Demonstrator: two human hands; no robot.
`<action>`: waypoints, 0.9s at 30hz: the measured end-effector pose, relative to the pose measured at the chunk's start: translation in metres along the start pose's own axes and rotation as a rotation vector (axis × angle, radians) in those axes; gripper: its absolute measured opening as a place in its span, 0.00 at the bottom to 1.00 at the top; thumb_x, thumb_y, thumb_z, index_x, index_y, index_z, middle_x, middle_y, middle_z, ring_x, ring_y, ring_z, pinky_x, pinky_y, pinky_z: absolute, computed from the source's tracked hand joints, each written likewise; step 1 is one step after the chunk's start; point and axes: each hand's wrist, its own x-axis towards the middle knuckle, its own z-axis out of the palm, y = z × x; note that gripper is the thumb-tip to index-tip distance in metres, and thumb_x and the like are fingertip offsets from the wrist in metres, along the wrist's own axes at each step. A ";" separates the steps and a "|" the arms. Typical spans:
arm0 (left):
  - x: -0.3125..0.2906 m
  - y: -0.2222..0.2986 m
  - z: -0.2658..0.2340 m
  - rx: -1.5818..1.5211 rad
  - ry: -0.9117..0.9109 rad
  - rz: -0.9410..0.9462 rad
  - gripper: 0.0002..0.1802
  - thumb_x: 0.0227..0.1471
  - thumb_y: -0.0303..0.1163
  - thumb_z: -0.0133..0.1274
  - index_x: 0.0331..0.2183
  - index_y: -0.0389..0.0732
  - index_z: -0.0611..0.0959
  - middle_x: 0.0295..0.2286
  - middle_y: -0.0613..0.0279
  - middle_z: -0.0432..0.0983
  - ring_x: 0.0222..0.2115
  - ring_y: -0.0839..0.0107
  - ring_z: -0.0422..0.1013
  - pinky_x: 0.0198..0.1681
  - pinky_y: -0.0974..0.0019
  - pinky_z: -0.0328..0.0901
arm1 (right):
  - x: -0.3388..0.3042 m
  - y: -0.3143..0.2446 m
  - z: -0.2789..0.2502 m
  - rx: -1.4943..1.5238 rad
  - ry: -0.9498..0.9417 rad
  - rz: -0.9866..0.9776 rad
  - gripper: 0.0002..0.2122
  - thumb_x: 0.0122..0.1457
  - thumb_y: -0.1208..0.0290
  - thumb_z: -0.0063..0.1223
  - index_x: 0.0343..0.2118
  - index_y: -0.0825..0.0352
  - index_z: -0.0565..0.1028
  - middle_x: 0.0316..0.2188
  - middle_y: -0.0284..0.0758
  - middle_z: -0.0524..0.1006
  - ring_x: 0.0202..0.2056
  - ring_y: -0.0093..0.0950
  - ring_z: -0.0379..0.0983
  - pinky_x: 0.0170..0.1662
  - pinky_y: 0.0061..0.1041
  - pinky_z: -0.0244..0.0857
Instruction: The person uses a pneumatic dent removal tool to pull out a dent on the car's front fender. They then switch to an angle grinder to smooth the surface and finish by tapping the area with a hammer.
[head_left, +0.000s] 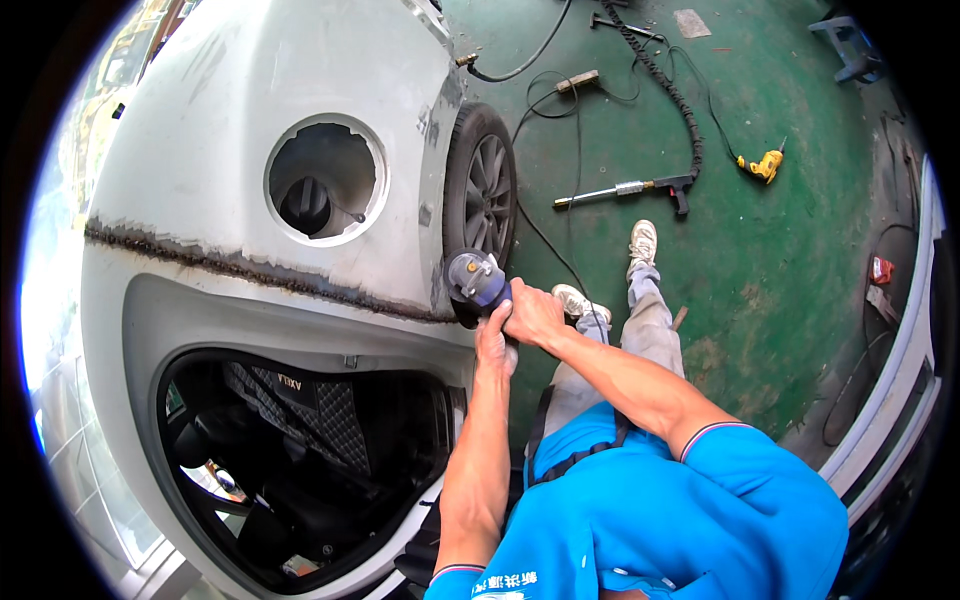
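Observation:
Both hands grip an angle grinder (482, 283) with a round grey guard and a dark purple-blue body. My left hand (494, 342) is wrapped round its body, and my right hand (535, 313) is closed on it just to the right. The grinder's head is at the lower edge of the pale grey car body panel (340, 75), beside the wheel (484, 180). A rough, rusty brown weld seam (240, 268) crosses the panel and ends near the grinder. Whether the disc touches metal is hidden.
A round fuel filler opening (340, 150) holds a black cap (306, 206). Below the seam is an open door frame (160, 420). On the green floor (740, 260) lie an air tool with a long nozzle (630, 188), a yellow drill (765, 165), a power strip (577, 81) and cables.

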 end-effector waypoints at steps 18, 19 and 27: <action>0.005 0.014 0.010 0.058 -0.002 -0.038 0.28 0.49 0.33 0.61 0.51 0.35 0.75 0.48 0.61 0.73 0.50 0.67 0.68 0.58 0.61 0.59 | 0.007 -0.002 -0.005 0.045 -0.010 0.029 0.18 0.51 0.63 0.51 0.40 0.71 0.68 0.32 0.55 0.79 0.37 0.55 0.76 0.39 0.52 0.68; 0.003 0.011 0.008 0.047 0.002 -0.042 0.28 0.49 0.33 0.62 0.51 0.35 0.75 0.48 0.61 0.73 0.50 0.67 0.68 0.58 0.61 0.59 | 0.004 -0.001 -0.004 0.042 -0.026 0.032 0.18 0.51 0.62 0.51 0.40 0.71 0.68 0.32 0.54 0.79 0.37 0.55 0.76 0.40 0.52 0.68; -0.008 0.004 0.000 0.065 0.049 -0.028 0.31 0.48 0.33 0.62 0.53 0.34 0.73 0.49 0.60 0.72 0.50 0.67 0.68 0.58 0.62 0.60 | -0.005 0.000 0.003 0.048 -0.041 0.050 0.15 0.50 0.66 0.51 0.37 0.72 0.69 0.31 0.53 0.79 0.36 0.52 0.77 0.39 0.50 0.69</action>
